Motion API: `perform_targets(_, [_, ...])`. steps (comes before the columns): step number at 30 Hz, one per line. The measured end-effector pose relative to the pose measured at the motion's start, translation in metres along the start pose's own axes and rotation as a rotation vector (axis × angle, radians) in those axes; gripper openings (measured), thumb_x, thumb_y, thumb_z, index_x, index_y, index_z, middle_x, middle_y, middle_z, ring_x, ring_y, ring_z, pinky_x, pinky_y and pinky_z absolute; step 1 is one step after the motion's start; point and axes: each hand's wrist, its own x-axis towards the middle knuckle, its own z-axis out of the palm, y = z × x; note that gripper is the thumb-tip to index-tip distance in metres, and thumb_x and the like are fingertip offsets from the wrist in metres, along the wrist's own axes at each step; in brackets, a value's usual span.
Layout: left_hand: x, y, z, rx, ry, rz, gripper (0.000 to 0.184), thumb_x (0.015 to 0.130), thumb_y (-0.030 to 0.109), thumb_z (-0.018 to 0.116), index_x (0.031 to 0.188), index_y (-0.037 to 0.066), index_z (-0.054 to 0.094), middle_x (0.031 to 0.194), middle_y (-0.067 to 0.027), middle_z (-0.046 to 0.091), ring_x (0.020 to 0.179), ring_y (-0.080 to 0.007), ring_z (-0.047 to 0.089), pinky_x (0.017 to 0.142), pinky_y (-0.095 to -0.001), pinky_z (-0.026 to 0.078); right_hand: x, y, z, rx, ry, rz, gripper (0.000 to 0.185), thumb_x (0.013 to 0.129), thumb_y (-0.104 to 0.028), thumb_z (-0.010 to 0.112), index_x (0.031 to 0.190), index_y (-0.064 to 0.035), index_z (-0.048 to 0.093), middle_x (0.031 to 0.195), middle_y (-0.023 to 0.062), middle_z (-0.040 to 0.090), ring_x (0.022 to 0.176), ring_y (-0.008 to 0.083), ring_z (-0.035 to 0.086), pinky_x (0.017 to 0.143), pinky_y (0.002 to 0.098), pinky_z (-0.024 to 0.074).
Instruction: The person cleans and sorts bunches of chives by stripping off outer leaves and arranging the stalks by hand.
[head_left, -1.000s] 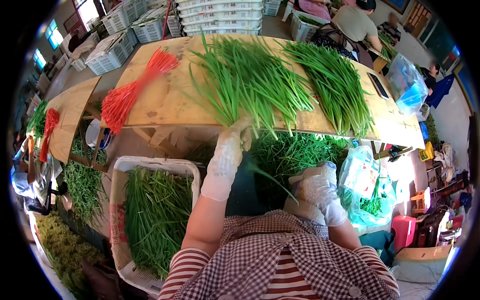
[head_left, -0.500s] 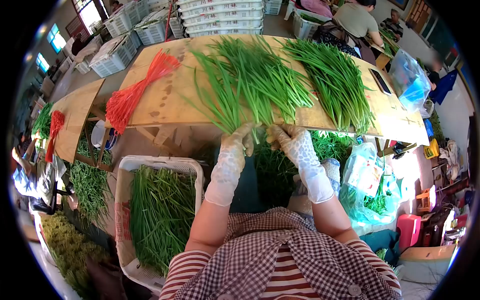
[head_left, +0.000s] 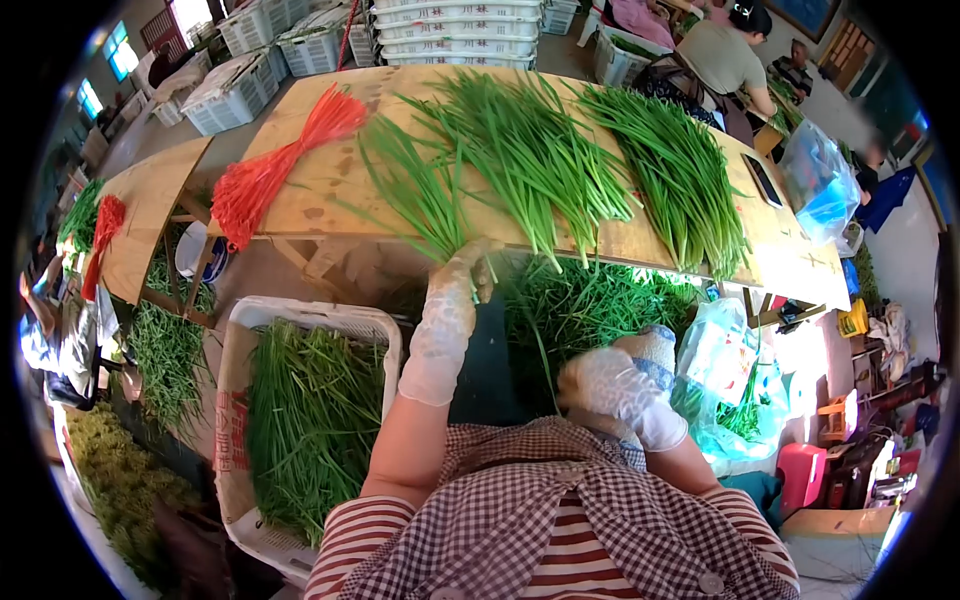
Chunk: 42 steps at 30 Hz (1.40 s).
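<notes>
My left hand (head_left: 462,275), in a thin translucent glove, is closed around the lower ends of a small bunch of garlic chives (head_left: 425,195) at the table's near edge. The leaves point away over the wood. My right hand (head_left: 605,385), gloved too and smeared by motion, is low by my lap. A long, thin chive blade (head_left: 541,345) trails up from its fingers, which look closed. Just right of the left hand's bunch lies a loose pile of chives (head_left: 530,160), and farther right a second pile (head_left: 675,170).
Red ties (head_left: 285,165) lie on the wooden table (head_left: 350,200) at left, a phone (head_left: 762,180) at right. A white crate (head_left: 235,400) of chives stands at my left. Cut greens (head_left: 590,305) lie under the table. A plastic bag (head_left: 725,370) is at right; a co-worker (head_left: 720,60) sits beyond.
My right hand has left the table edge and moved down towards my lap, a chive blade trailing from it. My left hand keeps its bunch, which has shifted slightly left, away from the pile.
</notes>
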Motion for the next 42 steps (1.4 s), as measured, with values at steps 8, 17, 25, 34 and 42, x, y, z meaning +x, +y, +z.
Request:
perform_targets(8, [-0.024, 0.008, 0.016, -0.030, 0.076, 0.103, 0.025, 0.088, 0.018, 0.065, 0.103, -0.002, 0.062, 0.072, -0.0045, 0.059, 0.059, -0.0135, 0.055, 0.054, -0.0248, 0.047, 0.100, 0.007, -0.059, -0.031, 0.863, 0.389, 0.031, 0.078, -0.037, 0.070, 0.084, -0.0071, 0.067, 0.073, 0.0111, 0.067, 0.067, 0.0284, 0.066, 0.060, 0.0380, 0.0520])
perform_targets(17, [-0.026, 0.002, 0.021, -0.096, -0.089, -0.090, 0.016, 0.092, 0.016, 0.059, 0.098, 0.001, 0.063, 0.064, 0.0012, 0.048, 0.054, -0.0083, 0.047, 0.045, -0.0210, 0.036, 0.058, 0.000, -0.055, 1.192, 0.499, 0.076, 0.025, 0.077, -0.014, 0.071, 0.093, 0.0055, 0.068, 0.072, 0.0118, 0.069, 0.057, 0.0139, 0.063, 0.054, 0.0269, 0.0510])
perform_targets(25, [-0.023, -0.008, 0.021, -0.185, 0.008, 0.024, 0.011, 0.091, 0.016, 0.061, 0.088, 0.005, 0.061, 0.057, 0.0032, 0.041, 0.047, -0.0068, 0.038, 0.043, -0.0221, 0.030, 0.025, 0.008, -0.010, 1.025, 0.564, 0.080, 0.036, 0.073, -0.030, 0.072, 0.099, -0.0065, 0.071, 0.086, 0.0148, 0.069, 0.077, 0.0239, 0.068, 0.074, 0.0327, 0.0534])
perform_targets(34, [-0.038, 0.015, 0.042, -0.298, -0.011, -0.040, 0.021, 0.090, 0.013, 0.061, 0.102, -0.003, 0.060, 0.075, -0.0059, 0.059, 0.064, -0.0158, 0.057, 0.060, -0.0264, 0.051, 0.005, 0.042, -0.050, 0.536, 1.147, 0.395, 0.036, 0.083, -0.038, 0.065, 0.098, -0.0057, 0.070, 0.081, 0.0160, 0.069, 0.079, 0.0306, 0.067, 0.076, 0.0395, 0.0517])
perform_targets(42, [-0.033, -0.007, 0.043, -0.073, -0.070, -0.026, 0.020, 0.092, 0.019, 0.060, 0.100, 0.000, 0.060, 0.065, 0.0020, 0.047, 0.055, -0.0096, 0.045, 0.050, -0.0241, 0.039, 0.036, 0.033, -0.052, 1.161, 0.989, 0.074, 0.024, 0.080, -0.022, 0.070, 0.089, 0.0002, 0.071, 0.072, 0.0103, 0.069, 0.063, 0.0126, 0.063, 0.061, 0.0277, 0.0513])
